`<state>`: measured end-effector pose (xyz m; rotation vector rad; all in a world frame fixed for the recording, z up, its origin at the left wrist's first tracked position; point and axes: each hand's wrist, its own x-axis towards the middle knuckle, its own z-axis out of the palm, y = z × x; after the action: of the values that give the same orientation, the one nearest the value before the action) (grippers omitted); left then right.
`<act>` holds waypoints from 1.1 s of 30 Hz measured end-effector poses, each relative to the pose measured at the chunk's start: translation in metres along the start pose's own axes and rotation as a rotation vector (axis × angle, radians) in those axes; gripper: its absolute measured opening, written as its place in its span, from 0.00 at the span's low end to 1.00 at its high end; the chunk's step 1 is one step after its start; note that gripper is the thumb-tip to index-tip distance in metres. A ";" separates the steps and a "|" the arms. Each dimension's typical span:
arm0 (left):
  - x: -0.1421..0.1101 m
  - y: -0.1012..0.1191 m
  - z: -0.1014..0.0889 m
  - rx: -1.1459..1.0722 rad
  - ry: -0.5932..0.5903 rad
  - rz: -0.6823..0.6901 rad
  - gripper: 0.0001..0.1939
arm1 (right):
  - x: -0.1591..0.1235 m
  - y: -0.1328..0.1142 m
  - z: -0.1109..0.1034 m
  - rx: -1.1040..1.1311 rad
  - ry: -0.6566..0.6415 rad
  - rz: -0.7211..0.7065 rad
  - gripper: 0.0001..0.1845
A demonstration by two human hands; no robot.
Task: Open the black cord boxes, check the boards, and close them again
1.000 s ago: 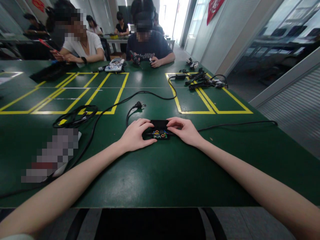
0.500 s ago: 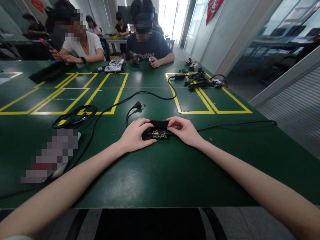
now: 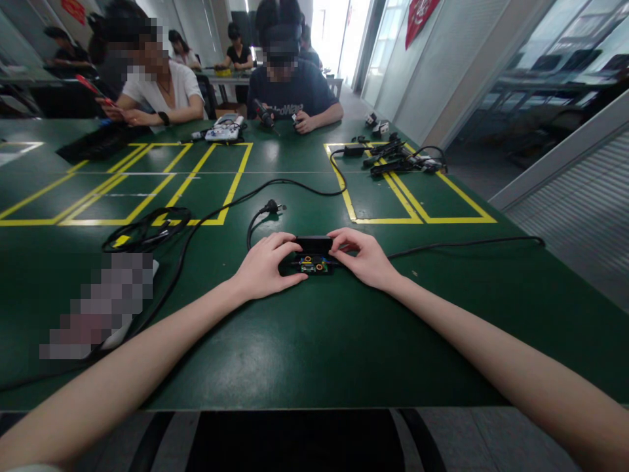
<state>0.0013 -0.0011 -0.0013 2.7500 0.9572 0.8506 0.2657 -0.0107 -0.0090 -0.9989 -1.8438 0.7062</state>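
Observation:
An opened power adapter lies on the green table in front of me. Its circuit board (image 3: 314, 265), with copper-coloured ring coils, faces up in the lower black shell. The black cover (image 3: 313, 245) stands tilted along the far side of the board. My left hand (image 3: 265, 263) grips the adapter from the left, fingers at the cover's left end and thumb by the shell's near left corner. With thumb and fingertips, my right hand (image 3: 361, 257) pinches the cover's right end. A black cable (image 3: 457, 244) runs off to the right from behind my right hand.
A plug (image 3: 271, 207) lies beyond my left hand. Coiled cable (image 3: 147, 229) and a blurred-out flat object (image 3: 105, 305) are at left. Black adapters and parts (image 3: 398, 157) lie piled at far right. Across the table, a co-worker (image 3: 295, 92) holds a screwdriver-like tool; another person (image 3: 162, 92) sits beside.
The black cover has tipped very slightly between my fingers, its top edge now showing more. Both hands stay almost in place.

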 end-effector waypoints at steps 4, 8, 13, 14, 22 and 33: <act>-0.001 0.000 -0.001 -0.006 -0.003 -0.013 0.21 | 0.000 -0.001 -0.001 -0.012 -0.015 -0.010 0.04; -0.001 0.001 -0.001 -0.021 -0.001 -0.017 0.20 | 0.000 -0.001 -0.001 -0.004 -0.021 -0.010 0.04; -0.001 0.001 -0.001 -0.011 -0.002 -0.008 0.21 | 0.000 -0.001 -0.001 -0.022 -0.016 -0.010 0.04; -0.001 0.000 -0.001 -0.010 -0.003 -0.008 0.21 | 0.000 -0.001 -0.001 -0.024 -0.018 -0.009 0.03; 0.000 0.001 -0.002 -0.010 -0.006 -0.007 0.18 | 0.000 -0.004 -0.001 0.008 -0.027 0.008 0.03; 0.000 0.004 -0.004 -0.093 0.003 -0.025 0.20 | -0.001 -0.008 0.001 0.077 0.005 0.044 0.04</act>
<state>0.0014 -0.0043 0.0036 2.6539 0.9264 0.8722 0.2620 -0.0155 -0.0036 -0.9926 -1.7817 0.7947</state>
